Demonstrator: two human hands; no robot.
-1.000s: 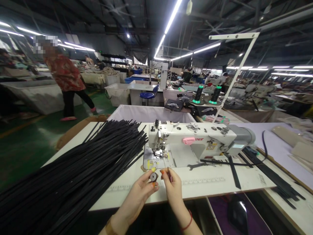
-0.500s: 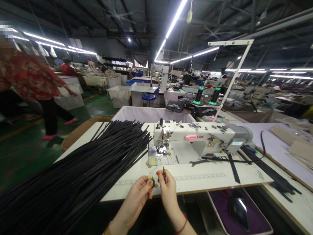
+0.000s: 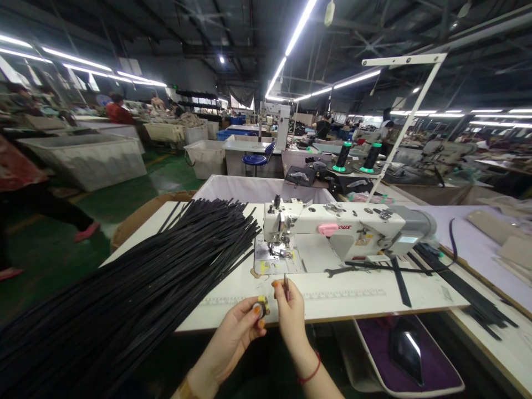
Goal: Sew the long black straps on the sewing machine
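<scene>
My left hand (image 3: 239, 327) pinches a small round bobbin (image 3: 259, 310) between thumb and fingers, in front of the sewing machine. It has a pale face and a dark rim, and a bit of yellow shows beside it. Just to the right, my right hand (image 3: 291, 310) is closed around slim, dark thread snips (image 3: 286, 285), their points upward. The thumb and forefinger come together at the left, but any thread between them is too fine to make out. Behind both hands stands a white sewing machine (image 3: 311, 221) with a metal needle plate (image 3: 266, 266).
Long black strips (image 3: 166, 266) are heaped at the left of the white table (image 3: 353, 307). A clear ruler (image 3: 344, 293) and a wrench (image 3: 338, 272) lie near the machine. Below right, a phone (image 3: 406, 349) rests on a purple-lined tray (image 3: 369, 338). A person (image 3: 25, 172) is at far left.
The view has shifted slightly. The person at the left has moved further toward the left edge. Both hands keep their holds, and the bobbin is turned a little.
</scene>
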